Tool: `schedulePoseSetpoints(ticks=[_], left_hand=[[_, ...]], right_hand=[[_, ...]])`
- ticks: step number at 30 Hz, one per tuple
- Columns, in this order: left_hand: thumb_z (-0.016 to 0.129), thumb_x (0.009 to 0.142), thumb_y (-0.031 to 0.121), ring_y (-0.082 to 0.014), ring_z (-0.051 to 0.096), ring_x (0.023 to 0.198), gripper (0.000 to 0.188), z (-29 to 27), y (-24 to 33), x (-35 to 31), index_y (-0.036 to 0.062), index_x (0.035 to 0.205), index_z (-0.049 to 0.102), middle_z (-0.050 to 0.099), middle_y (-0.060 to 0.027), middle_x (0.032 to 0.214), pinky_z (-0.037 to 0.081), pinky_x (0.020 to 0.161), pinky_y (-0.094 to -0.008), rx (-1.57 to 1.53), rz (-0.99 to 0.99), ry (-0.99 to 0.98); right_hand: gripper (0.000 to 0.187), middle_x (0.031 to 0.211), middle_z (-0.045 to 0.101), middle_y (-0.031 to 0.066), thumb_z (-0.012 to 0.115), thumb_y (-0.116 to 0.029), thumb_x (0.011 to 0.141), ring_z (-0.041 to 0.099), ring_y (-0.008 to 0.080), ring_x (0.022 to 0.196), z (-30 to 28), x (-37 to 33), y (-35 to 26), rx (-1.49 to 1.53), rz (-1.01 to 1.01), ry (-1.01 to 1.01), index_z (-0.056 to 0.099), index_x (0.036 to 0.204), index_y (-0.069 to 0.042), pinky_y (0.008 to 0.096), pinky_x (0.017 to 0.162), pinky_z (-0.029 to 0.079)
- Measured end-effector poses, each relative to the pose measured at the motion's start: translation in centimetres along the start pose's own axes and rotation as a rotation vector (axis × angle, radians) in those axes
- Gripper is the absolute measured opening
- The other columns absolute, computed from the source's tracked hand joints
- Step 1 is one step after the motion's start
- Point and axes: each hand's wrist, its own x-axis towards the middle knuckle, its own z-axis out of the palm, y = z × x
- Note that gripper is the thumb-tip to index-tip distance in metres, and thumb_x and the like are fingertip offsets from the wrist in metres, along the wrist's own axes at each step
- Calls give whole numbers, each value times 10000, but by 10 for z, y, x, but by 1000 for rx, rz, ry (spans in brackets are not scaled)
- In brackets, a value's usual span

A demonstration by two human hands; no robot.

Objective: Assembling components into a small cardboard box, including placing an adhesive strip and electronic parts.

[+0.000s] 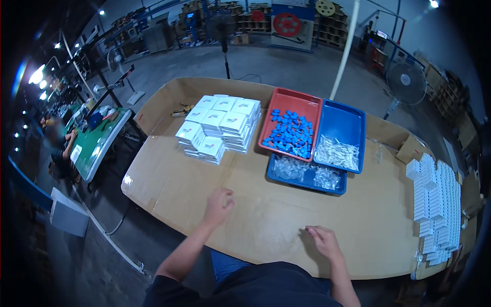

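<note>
My left hand (219, 207) hovers over the cardboard-topped table (245, 204), short of the stacked white boxes (225, 120). Its fingers are loosely curved, thumb and forefinger apart, and nothing shows between them. Lower and to the right, my right hand (324, 242) is closed in a pinch above the tabletop. Whatever its fingertips hold, if anything, is too small to name. Beyond the hands stand a red tray (317, 123) of small blue parts (289, 133), a blue tray (340, 115) of white plastic pieces (337, 153), and a lower blue tray (307, 185) with clear pieces (326, 177).
Many small white boxes (437, 210) are stacked at the table's right end. A yellow-handled tool (181, 110) lies behind the left stack. Cardboard walls edge the table's far side. To the left, a person (61, 148) sits at a green bench (102, 140). A fan (405, 82) stands far right.
</note>
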Motion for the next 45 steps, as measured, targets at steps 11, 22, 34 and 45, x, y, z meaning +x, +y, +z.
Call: schedulePoseSetpoints(ticks=[11, 22, 34, 45], left_hand=[[748, 835, 186, -323, 580, 1109, 292, -127, -150, 16, 91, 1092, 647, 618, -106, 1148, 445, 990, -466, 404, 61, 171], [754, 802, 173, -315, 578, 1094, 307, -127, -152, 22, 78, 1068, 634, 614, -109, 1128, 440, 982, -475, 339, 54, 130], [772, 764, 155, -332, 587, 1112, 337, -130, -170, 31, 79, 1064, 639, 613, -121, 1125, 445, 955, -472, 284, 46, 62], [778, 773, 154, -336, 600, 1076, 315, -126, -169, 28, 73, 1048, 646, 630, -125, 1120, 456, 934, -470, 282, 46, 78]], right_hand=[[249, 972, 769, 172, 616, -193, 1035, 752, 322, 925, 10, 257, -111, -168, -291, -161, 754, 1092, 6, 381, 833, 572], [335, 1165, 743, 212, 603, -239, 995, 712, 346, 1086, 151, 582, -194, -456, -425, -378, 726, 1210, -13, 426, 966, 538], [536, 1369, 672, 188, 651, -427, 986, 632, 370, 1266, 292, 736, -148, -822, -135, -610, 698, 1317, -8, 479, 1022, 513], [663, 1245, 704, 185, 772, -478, 896, 673, 298, 1117, 279, 743, -161, -779, -141, -699, 683, 1322, 22, 392, 920, 551]])
